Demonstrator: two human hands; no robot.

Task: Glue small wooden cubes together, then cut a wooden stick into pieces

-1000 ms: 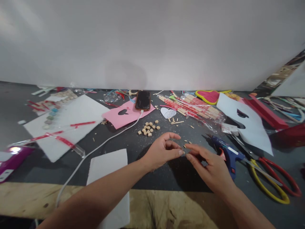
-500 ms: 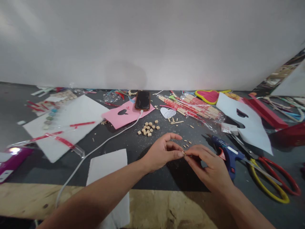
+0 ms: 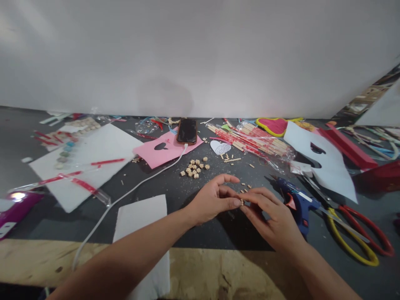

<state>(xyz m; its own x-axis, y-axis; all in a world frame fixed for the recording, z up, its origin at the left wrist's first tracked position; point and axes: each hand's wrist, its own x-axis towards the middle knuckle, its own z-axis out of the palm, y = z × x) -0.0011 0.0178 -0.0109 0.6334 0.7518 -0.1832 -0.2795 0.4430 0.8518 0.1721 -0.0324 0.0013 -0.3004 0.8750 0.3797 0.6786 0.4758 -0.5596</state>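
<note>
My left hand point(image 3: 215, 200) pinches a tiny wooden piece point(image 3: 241, 202) between thumb and fingers. From the other side, the fingertips of my right hand point(image 3: 265, 210) close on the same piece, so the two hands meet there. Just beyond the fingertips lie several short wooden bits point(image 3: 245, 186). A pile of small flower-shaped wooden clusters point(image 3: 193, 167) sits ahead of my left hand. Near a paper heart point(image 3: 220, 147) are more cut bits and a thin stick point(image 3: 232, 160).
To the right lie a blue glue gun point(image 3: 298, 200) and large scissors point(image 3: 359, 227) with red and yellow handles. A phone point(image 3: 187, 131) rests on pink paper point(image 3: 162, 149), its white cable point(image 3: 131, 191) running left. Wrapped sticks point(image 3: 246, 137) lie at the back.
My right fingertips have shifted slightly at the pinched piece, and more of it shows between the hands. Otherwise both hands keep nearly the same place.
</note>
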